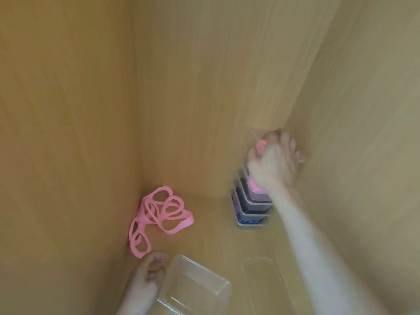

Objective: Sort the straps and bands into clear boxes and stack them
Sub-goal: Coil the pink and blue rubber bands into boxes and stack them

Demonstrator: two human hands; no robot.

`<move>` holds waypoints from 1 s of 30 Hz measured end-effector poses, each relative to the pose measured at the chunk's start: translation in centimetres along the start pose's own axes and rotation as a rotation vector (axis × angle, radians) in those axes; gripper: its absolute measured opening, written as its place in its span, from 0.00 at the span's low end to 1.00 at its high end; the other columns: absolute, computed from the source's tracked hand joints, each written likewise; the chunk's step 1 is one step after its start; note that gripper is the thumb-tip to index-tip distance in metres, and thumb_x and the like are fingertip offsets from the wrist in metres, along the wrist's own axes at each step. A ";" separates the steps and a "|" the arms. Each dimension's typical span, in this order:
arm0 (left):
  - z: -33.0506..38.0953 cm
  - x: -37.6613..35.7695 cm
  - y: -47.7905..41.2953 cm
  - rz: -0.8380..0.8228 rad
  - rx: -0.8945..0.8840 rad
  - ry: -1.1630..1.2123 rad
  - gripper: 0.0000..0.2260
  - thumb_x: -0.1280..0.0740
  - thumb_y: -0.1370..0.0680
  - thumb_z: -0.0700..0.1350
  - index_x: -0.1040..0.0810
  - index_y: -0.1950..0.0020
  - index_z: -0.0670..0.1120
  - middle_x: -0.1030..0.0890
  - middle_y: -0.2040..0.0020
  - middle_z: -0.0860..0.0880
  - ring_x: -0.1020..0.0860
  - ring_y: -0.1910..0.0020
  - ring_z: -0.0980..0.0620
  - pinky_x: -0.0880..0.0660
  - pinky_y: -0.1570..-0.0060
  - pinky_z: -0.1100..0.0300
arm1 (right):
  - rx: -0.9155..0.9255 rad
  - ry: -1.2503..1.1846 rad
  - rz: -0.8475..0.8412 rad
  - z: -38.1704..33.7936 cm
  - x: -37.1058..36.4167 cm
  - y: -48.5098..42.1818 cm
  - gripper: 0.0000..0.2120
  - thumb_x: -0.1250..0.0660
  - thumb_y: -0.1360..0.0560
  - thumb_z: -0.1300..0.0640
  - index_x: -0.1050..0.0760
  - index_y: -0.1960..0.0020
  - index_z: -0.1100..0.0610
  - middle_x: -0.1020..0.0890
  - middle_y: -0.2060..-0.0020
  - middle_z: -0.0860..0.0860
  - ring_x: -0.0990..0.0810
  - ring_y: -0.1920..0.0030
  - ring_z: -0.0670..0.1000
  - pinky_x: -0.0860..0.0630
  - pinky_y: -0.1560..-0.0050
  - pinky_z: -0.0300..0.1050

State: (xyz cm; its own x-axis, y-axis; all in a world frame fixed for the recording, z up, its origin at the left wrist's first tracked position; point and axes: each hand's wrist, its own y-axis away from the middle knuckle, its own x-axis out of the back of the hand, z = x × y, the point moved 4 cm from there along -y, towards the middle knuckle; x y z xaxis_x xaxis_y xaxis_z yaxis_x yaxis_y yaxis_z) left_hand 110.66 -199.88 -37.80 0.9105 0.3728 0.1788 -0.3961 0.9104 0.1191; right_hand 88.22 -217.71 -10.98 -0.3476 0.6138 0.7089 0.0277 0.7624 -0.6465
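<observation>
Wood-grain panels close the scene on every side: a pale bench [204,244] below, a wall [68,110] on the left, more panels behind and to the right.

At the far right corner the fingers [292,142] of the right hand [275,162] are curled down over the top box [255,153], which has pink inside. Motion blur smears this spot, so the grip looks like a clasp from above rather than a flat press. That box sits on the stack [250,210] of clear boxes, whose lower layers show dark and blue contents and stand tight in the corner.

Near the bottom edge the left hand [147,278] has its fingers curled round the left rim of the empty box [197,289], holding it on the bench. A clear lid [266,278] lies flat just right of that box, partly under the right forearm.

The pink bands [159,214] not yet sorted lie in a loose tangle against the left wall, just beyond the left hand and away from the person. Their long run follows the wall, near end almost touching the left fingertips. The left hand is far nearer to them; the right is well apart, across the bench. Nothing stands between the left hand and the tangle, though its loops overlap and may drag together.
</observation>
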 end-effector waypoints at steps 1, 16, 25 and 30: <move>-0.3 0.2 0.0 0.018 0.012 0.003 0.16 0.35 0.25 0.25 0.19 0.52 0.45 0.17 0.49 0.45 0.20 0.47 0.50 0.27 0.57 0.74 | 0.072 -0.082 0.018 -1.1 0.1 2.3 0.18 0.39 0.26 0.48 0.22 0.45 0.60 0.24 0.45 0.58 0.28 0.41 0.61 0.30 0.41 0.57; -3.1 -0.2 2.9 -0.054 0.061 -0.359 0.08 0.31 0.23 0.40 0.24 0.50 0.53 0.19 0.54 0.54 0.22 0.58 0.61 0.24 0.51 0.62 | 0.261 0.079 -1.091 -1.0 -13.6 21.8 0.06 0.36 0.23 0.57 0.26 0.59 0.51 0.23 0.60 0.48 0.23 0.56 0.56 0.33 0.56 0.43; -3.1 1.5 5.0 0.275 0.217 -0.457 0.08 0.33 0.22 0.46 0.22 0.59 0.46 0.19 0.63 0.50 0.21 0.61 0.48 0.25 0.59 0.55 | 0.308 -0.164 -1.173 -5.4 -16.7 19.9 0.08 0.37 0.28 0.56 0.20 0.59 0.56 0.16 0.61 0.50 0.18 0.57 0.57 0.19 0.57 0.50; -2.3 1.9 6.3 0.359 0.272 -0.456 0.09 0.33 0.22 0.47 0.23 0.59 0.44 0.20 0.64 0.49 0.22 0.61 0.45 0.24 0.57 0.51 | 0.281 -0.416 -1.263 -10.2 -19.0 20.3 0.09 0.37 0.25 0.56 0.20 0.57 0.58 0.16 0.60 0.52 0.17 0.58 0.55 0.18 0.53 0.56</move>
State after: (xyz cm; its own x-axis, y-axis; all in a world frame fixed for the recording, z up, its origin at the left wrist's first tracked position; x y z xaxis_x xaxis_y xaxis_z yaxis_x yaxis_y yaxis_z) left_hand 110.11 -193.02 -38.97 0.5973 0.4783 0.6438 -0.7377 0.6427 0.2069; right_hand 104.92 -211.82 -34.75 -0.2499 -0.6113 0.7509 -0.6904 0.6562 0.3044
